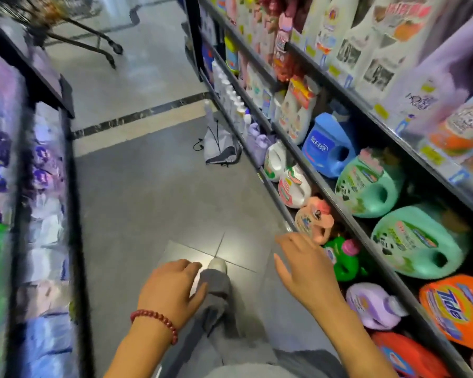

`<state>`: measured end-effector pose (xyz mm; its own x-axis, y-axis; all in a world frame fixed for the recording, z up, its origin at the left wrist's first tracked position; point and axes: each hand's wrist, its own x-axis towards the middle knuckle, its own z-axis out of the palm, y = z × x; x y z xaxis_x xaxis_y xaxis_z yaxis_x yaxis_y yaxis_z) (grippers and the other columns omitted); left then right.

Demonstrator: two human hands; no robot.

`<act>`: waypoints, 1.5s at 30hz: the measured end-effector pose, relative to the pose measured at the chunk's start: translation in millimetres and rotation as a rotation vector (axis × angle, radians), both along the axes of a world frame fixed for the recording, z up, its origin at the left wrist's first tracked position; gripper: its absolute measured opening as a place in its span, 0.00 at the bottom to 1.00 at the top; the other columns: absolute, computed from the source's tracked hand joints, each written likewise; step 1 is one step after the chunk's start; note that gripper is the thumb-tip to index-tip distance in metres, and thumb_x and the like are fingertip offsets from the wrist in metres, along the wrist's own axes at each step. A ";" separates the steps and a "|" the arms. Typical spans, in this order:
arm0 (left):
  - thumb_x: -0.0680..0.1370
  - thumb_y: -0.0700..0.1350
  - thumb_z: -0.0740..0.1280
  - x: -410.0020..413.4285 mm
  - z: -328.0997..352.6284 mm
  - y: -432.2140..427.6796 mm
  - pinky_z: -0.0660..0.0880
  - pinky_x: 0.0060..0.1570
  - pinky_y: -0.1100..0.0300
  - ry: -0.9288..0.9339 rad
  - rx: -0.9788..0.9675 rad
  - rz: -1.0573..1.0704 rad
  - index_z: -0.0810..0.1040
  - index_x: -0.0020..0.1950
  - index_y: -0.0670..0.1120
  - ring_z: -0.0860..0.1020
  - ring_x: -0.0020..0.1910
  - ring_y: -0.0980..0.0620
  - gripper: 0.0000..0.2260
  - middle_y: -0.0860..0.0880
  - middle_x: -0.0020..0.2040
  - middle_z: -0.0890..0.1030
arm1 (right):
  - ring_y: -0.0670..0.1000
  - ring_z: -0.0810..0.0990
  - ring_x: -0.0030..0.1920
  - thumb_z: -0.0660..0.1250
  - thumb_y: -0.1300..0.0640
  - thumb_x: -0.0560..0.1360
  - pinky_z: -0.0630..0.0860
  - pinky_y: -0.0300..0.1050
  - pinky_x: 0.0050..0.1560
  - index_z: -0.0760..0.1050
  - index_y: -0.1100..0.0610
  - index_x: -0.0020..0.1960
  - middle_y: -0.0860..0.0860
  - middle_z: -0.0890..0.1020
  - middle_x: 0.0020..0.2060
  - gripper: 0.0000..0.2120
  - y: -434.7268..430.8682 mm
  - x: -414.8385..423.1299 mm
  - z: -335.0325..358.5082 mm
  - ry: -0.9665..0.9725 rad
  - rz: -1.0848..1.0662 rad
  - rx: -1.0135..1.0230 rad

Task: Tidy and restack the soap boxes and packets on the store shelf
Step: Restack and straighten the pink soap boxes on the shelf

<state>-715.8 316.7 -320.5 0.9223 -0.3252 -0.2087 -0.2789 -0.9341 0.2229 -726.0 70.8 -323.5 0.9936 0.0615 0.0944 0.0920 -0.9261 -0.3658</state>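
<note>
The person's left hand (172,290), a red bead bracelet (155,321) on its wrist, hangs relaxed and empty over a grey trouser leg (216,304). The right hand (306,271) is spread wide and holds nothing. It is just beside the lip of the dark metal shelving (347,214) on the right, perhaps ready to reach in. That shelving carries plastic detergent jugs: a pink one (311,219) nearest the fingers, teal ones (418,241) above. Across the grey tiled aisle floor (148,186), blurred purple, white and green soft packets (47,214) fill the left shelves. These are likely the soap stock, though no soap boxes can be made out.
</note>
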 end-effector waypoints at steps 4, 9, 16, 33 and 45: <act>0.78 0.57 0.61 98.2 0.4 10.6 0.74 0.51 0.58 -0.001 0.002 -0.056 0.74 0.65 0.51 0.77 0.55 0.49 0.19 0.52 0.57 0.79 | 0.57 0.77 0.51 0.68 0.58 0.73 0.75 0.50 0.49 0.78 0.60 0.53 0.54 0.79 0.49 0.11 12.2 72.5 -5.0 0.006 -0.110 -0.003; 0.79 0.57 0.57 217.9 18.2 -15.1 0.73 0.55 0.58 -0.065 0.013 -0.272 0.70 0.69 0.52 0.74 0.59 0.49 0.21 0.52 0.61 0.76 | 0.59 0.81 0.45 0.76 0.64 0.65 0.78 0.50 0.44 0.80 0.62 0.51 0.56 0.82 0.45 0.16 11.0 128.1 -1.7 -0.007 -0.281 0.042; 0.79 0.57 0.56 340.0 28.0 -95.5 0.71 0.57 0.60 -0.137 0.018 -0.557 0.69 0.70 0.52 0.74 0.60 0.49 0.21 0.52 0.62 0.76 | 0.59 0.82 0.37 0.81 0.65 0.55 0.80 0.48 0.36 0.81 0.62 0.43 0.57 0.82 0.39 0.18 -29.3 169.1 -20.2 -0.032 -0.554 -0.014; 0.76 0.48 0.64 568.6 251.4 -310.5 0.73 0.55 0.53 -0.797 -0.787 -0.782 0.80 0.57 0.39 0.79 0.54 0.42 0.16 0.42 0.54 0.81 | 0.56 0.78 0.52 0.64 0.57 0.74 0.70 0.43 0.53 0.78 0.62 0.55 0.55 0.80 0.51 0.13 -183.1 362.7 253.9 -0.785 -0.641 -0.273; 0.76 0.61 0.45 647.9 288.5 -383.6 0.75 0.40 0.53 -0.649 -0.632 -1.051 0.81 0.47 0.46 0.77 0.45 0.50 0.28 0.50 0.45 0.81 | 0.48 0.66 0.64 0.63 0.41 0.73 0.66 0.43 0.61 0.69 0.54 0.66 0.50 0.72 0.63 0.26 -215.1 468.9 356.8 -0.635 -0.858 -0.418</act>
